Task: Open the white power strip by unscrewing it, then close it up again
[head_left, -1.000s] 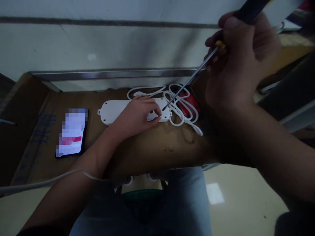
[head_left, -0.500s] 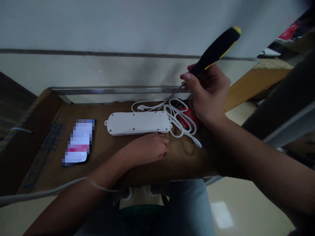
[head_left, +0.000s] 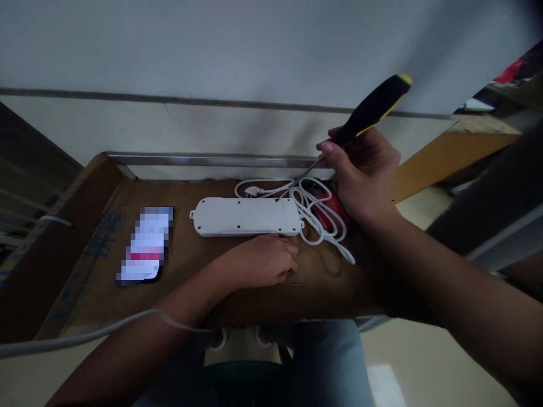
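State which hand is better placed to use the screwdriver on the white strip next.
Probably the right hand: it grips the screwdriver, which slants toward the white strip. The left hand lies at its near edge.

Phone (head_left: pixel 146 243): it's sitting left of the power strip (head_left: pixel 229 216)
Cable (head_left: pixel 299 198): it's mostly lying right
Screws (head_left: pixel 302 285): they're lying out front

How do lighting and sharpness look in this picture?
Head view: dim overall, the phone screen bright but pixelated; head view: soft shadows on the wall, glare on the floor; head view: two tiny metal pieces near the left hand too soft to identify.
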`<action>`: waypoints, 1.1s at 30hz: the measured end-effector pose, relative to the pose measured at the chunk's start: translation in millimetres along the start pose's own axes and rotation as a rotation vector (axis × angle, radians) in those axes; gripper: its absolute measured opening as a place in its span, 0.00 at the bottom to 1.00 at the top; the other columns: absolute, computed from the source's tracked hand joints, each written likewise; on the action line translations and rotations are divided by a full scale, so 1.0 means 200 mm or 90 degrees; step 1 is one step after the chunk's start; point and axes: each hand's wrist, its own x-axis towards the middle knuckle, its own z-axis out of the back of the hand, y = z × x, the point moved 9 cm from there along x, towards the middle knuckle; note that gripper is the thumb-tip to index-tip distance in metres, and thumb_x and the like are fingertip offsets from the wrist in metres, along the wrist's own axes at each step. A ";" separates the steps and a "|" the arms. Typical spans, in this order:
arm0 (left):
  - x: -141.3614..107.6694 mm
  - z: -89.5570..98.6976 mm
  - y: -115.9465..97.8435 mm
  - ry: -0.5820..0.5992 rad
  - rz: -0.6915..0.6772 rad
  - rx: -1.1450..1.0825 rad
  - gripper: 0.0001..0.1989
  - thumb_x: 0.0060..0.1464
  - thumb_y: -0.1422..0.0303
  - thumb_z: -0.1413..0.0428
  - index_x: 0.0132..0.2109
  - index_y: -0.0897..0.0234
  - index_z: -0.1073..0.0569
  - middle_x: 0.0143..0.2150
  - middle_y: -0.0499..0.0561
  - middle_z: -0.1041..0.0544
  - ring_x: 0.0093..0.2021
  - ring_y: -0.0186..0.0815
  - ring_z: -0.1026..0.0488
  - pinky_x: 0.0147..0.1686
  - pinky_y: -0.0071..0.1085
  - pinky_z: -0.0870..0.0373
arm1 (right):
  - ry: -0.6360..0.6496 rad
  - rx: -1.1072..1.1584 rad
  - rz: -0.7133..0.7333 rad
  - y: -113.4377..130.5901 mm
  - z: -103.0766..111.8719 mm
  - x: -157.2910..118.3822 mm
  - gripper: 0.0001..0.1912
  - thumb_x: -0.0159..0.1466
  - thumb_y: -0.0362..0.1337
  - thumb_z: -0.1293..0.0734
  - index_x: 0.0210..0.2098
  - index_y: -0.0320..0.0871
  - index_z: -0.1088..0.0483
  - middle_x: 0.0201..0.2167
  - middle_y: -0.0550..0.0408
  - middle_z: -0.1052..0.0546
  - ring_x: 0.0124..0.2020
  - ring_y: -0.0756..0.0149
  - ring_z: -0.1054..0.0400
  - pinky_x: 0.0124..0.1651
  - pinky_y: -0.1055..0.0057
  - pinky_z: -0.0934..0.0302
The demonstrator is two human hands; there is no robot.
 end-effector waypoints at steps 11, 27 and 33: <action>0.01 0.01 -0.01 0.007 0.018 -0.095 0.09 0.58 0.78 0.43 0.38 0.64 0.19 0.41 0.50 0.17 0.42 0.36 0.21 0.45 0.35 0.32 | 0.016 0.000 0.019 0.03 0.00 -0.01 0.15 0.63 0.52 0.23 0.42 0.51 0.22 0.36 0.56 0.19 0.34 0.63 0.25 0.42 0.58 0.25; -0.21 0.37 0.48 -0.706 0.344 -0.198 0.18 0.54 0.77 0.44 0.51 0.65 0.21 0.48 0.55 0.18 0.43 0.35 0.22 0.40 0.29 0.26 | 0.173 0.167 -0.023 -0.01 -0.18 0.01 0.24 0.57 0.55 0.21 0.45 0.51 0.26 0.39 0.57 0.18 0.38 0.63 0.24 0.49 0.57 0.25; 0.02 0.32 0.64 -0.548 0.233 -0.422 0.17 0.62 0.70 0.42 0.56 0.67 0.20 0.52 0.57 0.15 0.51 0.39 0.19 0.55 0.36 0.24 | 0.199 0.124 -0.001 -0.01 -0.20 0.03 0.21 0.61 0.55 0.24 0.46 0.50 0.25 0.41 0.56 0.17 0.41 0.62 0.23 0.50 0.58 0.27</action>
